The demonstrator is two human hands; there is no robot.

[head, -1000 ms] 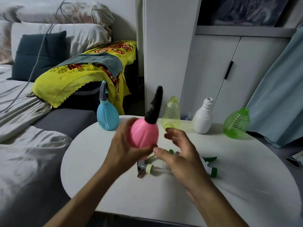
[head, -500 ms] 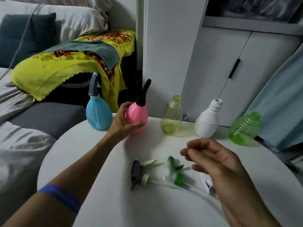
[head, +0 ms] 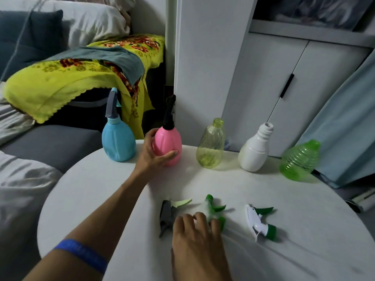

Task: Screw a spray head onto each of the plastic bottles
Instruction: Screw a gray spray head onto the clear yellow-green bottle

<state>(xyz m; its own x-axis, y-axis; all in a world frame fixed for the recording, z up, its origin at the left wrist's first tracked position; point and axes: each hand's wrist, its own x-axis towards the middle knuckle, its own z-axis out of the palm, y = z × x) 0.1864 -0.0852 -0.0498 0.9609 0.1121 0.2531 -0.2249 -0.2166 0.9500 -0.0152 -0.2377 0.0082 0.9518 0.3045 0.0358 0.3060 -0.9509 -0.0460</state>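
Behind the round white table [head: 101, 189] stands a white cupboard [head: 263, 88]. Along the table's far edge, the left hand [head: 154, 155] wraps the upright pink plastic bottle with a black spray head [head: 169, 142]. Nearer, the right hand [head: 196, 236] lies fingers-down on loose spray heads; whether it grips one is unclear.
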